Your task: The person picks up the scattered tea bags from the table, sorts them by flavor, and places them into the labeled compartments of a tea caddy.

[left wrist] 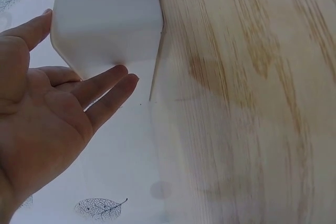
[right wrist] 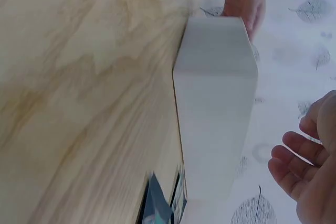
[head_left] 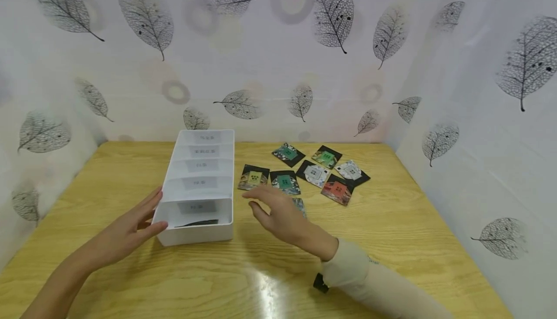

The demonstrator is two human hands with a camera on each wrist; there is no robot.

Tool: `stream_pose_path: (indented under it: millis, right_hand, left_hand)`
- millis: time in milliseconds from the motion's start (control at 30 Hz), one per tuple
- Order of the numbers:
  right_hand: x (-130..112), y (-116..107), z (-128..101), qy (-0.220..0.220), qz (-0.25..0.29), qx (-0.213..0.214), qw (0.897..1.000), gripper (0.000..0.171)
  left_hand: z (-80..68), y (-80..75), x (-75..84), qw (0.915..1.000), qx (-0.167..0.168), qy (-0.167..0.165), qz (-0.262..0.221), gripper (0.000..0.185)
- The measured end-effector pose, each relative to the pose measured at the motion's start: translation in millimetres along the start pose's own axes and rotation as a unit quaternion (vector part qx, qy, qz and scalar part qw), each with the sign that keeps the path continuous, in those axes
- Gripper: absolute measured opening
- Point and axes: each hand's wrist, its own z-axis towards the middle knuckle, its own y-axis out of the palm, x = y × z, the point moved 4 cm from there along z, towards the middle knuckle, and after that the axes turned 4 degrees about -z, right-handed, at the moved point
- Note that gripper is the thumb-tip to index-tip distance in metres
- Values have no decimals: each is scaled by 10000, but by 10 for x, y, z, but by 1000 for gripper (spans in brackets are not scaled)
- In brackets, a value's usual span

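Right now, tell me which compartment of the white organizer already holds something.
The nearest compartment of the white organizer, closest to the person: a dark flat item lies inside; the others look empty.

In the head view we cannot read the labels on the dividers of the white compartment box [head_left: 197, 188]; they are too small and blurred. The dark flat item [head_left: 197, 223] in its nearest compartment is largely hidden by the front wall, so we cannot identify it. The right hand [head_left: 280, 215] covers most of one packet [head_left: 300, 206], leaving only an edge. Print on the other packets [head_left: 304, 171] is illegible. In the right wrist view, packets [right wrist: 160, 208] are cut off by the bottom edge, and the hand [right wrist: 310, 174] by the right edge. The left wrist view crops the left hand [left wrist: 44, 114] at the left edge.
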Motion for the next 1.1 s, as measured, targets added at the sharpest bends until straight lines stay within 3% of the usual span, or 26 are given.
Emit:
stream_pose_path:
  millis: [467,1100]
  right_hand:
    - [501,-473,-240,1304,-12,397,9907,25]
    - [1230,-1023,-752,2967,-117,361,9542,33]
  left_hand:
    - [-18,-3,13,9996,-97,-233,-93,78]
    - [-10,14,7,9996,-18,-243,-117,77]
